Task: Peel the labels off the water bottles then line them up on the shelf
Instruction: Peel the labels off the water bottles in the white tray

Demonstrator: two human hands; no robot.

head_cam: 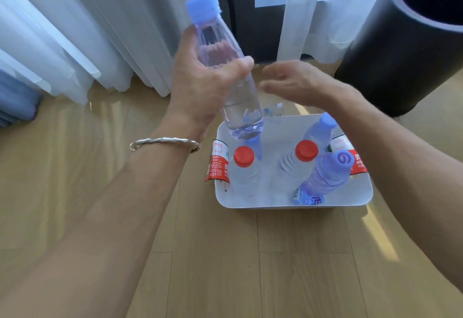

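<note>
- The left grip curls around a clear bottle with a blue cap and no label, holding it tilted in the air above the far edge of a white tub.
- The right grip is spread open just beside the bottle. It is blurred and apart from it.
- The tub sits on a wooden floor and holds two red-capped bottles and several blue-capped bottles.
- Red labels hang at its left and right rims.
- A black cylinder stands far right, and white curtains hang behind.

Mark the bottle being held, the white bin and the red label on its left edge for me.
held bottle (241,107), head view, clear lower body.
white bin (283,128), head view, bare back wall.
red label (216,164), head view, middle of its printed face.
</note>
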